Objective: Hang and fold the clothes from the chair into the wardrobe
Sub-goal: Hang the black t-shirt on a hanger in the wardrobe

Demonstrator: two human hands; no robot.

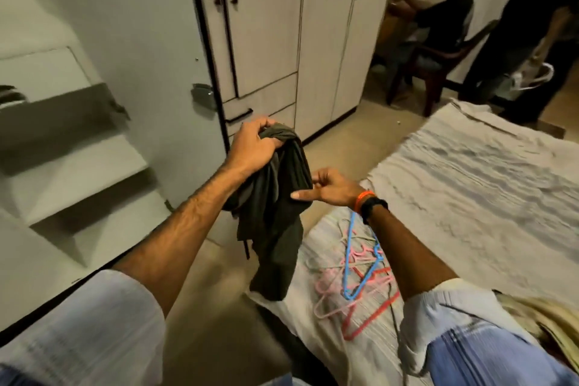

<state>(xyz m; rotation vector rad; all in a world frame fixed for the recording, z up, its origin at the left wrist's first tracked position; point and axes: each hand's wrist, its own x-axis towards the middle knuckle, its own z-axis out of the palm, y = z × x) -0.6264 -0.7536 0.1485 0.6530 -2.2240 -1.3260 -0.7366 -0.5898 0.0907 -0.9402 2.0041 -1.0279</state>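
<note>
Now, working down from the largest: the white wardrobe (260, 41) is ahead, its left door open on bare shelves, and the grey-sheeted bed (470, 182) crowds your right. You have the dark olive cloth garment (275, 213) bunched in your left hand (253, 147), fingers curled tight; your right hand (329, 188) pinches its edge. Shake it flat before folding. Mind the tangled plastic hangers (354, 279) below it.
</note>
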